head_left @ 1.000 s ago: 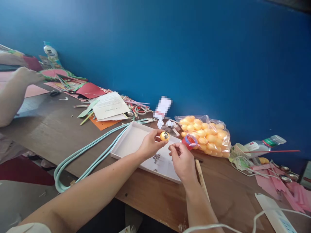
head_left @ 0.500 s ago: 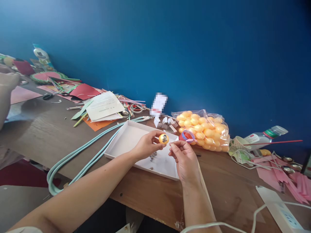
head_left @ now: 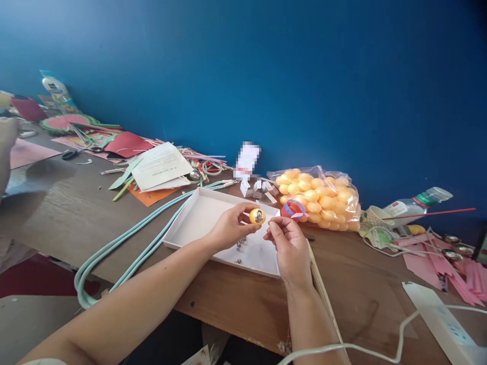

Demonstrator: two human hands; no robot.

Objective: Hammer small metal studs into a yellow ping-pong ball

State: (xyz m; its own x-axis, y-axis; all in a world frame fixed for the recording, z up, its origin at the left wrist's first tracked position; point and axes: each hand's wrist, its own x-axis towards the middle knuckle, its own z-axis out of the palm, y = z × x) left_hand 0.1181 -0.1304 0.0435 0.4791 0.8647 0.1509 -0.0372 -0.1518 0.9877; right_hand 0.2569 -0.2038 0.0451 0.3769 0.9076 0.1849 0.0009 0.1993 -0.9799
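My left hand [head_left: 227,226] grips a small orange ball [head_left: 257,216] with a shiny silvery patch on its face, over a shallow white box [head_left: 190,215]. To the right of the ball, my right hand [head_left: 289,248] has its thumb and forefinger pinched together; whatever lies between the fingertips is too small to make out. Small metal pieces [head_left: 241,243] lie in the box beneath my hands. Just behind my right hand is a red and purple roll [head_left: 292,209].
A clear bag of orange balls [head_left: 319,197] lies behind the box. Pale blue cords [head_left: 129,230] loop at left, near papers [head_left: 162,165]. At right are a bottle [head_left: 416,203], pink strips [head_left: 426,268] and a power strip [head_left: 437,317]. Another person's arm [head_left: 5,152] shows far left.
The view has shifted slightly. My hands hold nearly the same pose, with the ball still in my left hand. The other person's arm shows less at the left edge.
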